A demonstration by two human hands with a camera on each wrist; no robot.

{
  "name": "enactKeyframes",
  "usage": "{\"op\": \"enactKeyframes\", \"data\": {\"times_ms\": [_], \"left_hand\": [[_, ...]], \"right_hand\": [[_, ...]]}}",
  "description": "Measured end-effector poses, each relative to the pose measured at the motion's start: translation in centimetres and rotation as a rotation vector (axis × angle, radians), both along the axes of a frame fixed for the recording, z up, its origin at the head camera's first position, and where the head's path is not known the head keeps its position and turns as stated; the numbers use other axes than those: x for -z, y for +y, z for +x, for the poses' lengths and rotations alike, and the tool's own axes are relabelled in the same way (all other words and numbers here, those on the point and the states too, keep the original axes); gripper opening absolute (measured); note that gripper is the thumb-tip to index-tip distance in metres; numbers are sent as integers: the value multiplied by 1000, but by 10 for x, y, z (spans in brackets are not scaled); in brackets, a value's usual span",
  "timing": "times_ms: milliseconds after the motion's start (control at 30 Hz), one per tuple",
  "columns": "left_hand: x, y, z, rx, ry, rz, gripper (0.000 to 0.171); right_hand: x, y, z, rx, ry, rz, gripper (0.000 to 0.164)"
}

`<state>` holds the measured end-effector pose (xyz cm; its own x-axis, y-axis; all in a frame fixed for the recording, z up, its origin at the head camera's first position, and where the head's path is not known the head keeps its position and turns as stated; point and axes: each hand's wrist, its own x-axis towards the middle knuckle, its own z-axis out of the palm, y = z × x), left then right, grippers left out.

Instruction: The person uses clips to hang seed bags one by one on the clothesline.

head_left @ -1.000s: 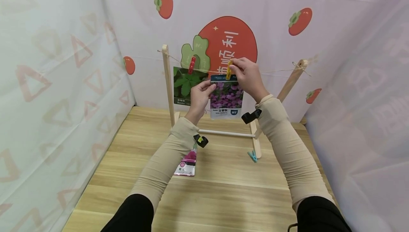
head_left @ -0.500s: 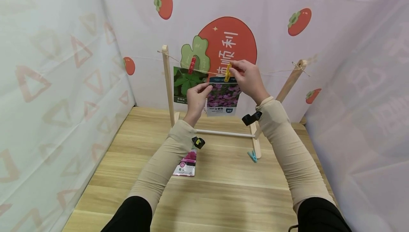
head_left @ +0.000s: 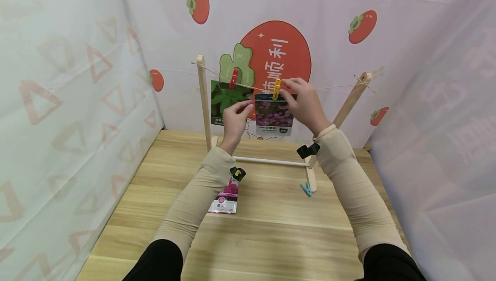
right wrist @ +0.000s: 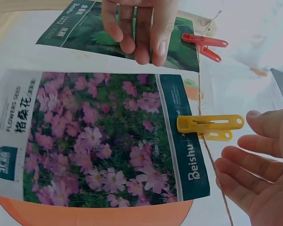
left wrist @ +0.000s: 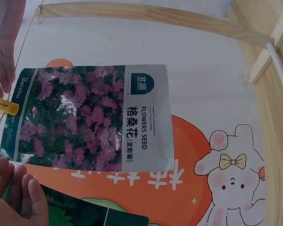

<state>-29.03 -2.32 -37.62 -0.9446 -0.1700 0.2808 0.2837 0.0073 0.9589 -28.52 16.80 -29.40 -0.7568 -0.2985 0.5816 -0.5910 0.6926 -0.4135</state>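
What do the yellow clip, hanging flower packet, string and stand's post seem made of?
Yellow clip: probably plastic, smooth, with solid, even color.
Hanging flower packet: likely glossy plastic film, given its bright reflections.
String: perhaps natural-fiber twine, matte, from its tan color and twisted look.
Post: apparently smooth pale wood; grain shows.

Along the string (right wrist: 225,202), there is room between the yellow clip (head_left: 276,91) and the right post (head_left: 350,101), though the right hand (head_left: 308,104) reaches into part of it. The left hand (head_left: 234,122) stands before the narrow gap between the flower packet (head_left: 274,115) and the leaf packet (head_left: 224,95); the red clip (head_left: 234,78) blocks the line farther left. Below the flower packet, a hand could pass above the white rod (head_left: 271,161). On the table (head_left: 283,233), a wide stretch separates the pink packet (head_left: 227,199) from the blue clip (head_left: 306,189).
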Motion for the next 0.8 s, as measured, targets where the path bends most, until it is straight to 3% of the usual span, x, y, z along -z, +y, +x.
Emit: {"op": "enactKeyframes", "data": {"times_ms": [133,400,800], "left_hand": [[0,-4,1,16,12,-12,22],[-1,-11,8,110,29,-65,30],[6,-19,15,219,31,-142,40]], "right_hand": [[5,2,9,-4,69,8,37],[16,7,24,-6,154,38,46],[39,17,32,-27,38,33,56]]}}
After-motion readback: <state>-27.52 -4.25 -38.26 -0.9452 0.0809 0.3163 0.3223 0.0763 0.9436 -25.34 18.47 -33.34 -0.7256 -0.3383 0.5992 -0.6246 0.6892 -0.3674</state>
